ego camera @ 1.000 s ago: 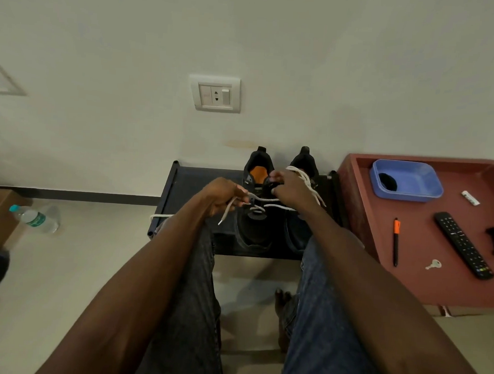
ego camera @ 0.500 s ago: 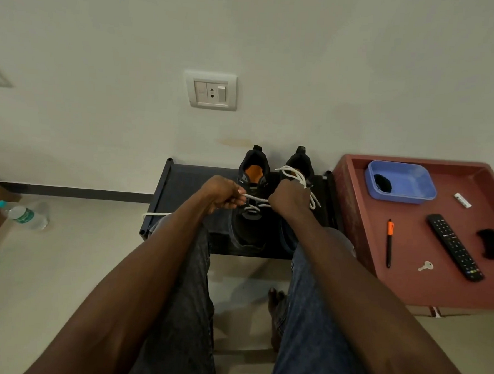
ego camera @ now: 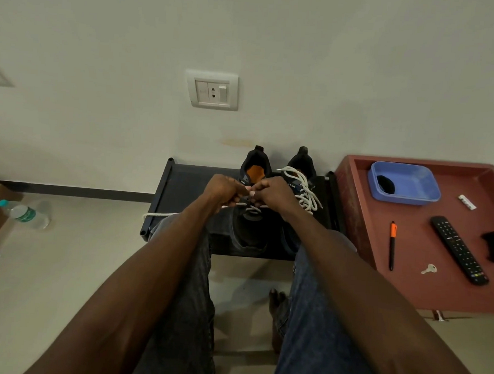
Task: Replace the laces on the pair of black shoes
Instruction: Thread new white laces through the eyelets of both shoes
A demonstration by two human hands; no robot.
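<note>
Head view looks down at a low black rack [ego camera: 188, 183] against the far wall, where the pair of black shoes stands side by side: the right shoe [ego camera: 300, 172] already carries a white lace, the left shoe [ego camera: 250, 224] is only part laced. Both hands meet over it — the left hand [ego camera: 225, 190] and right hand [ego camera: 274, 193] each pinch the white lace [ego camera: 251, 208] with curled fingers. The likely trouble: the tip may miss or fray at a small eyelet, the ends may come out uneven, or a hard tug may drag the shoe toward the near edge — a loose tail already hangs off the rack's left side.
</note>
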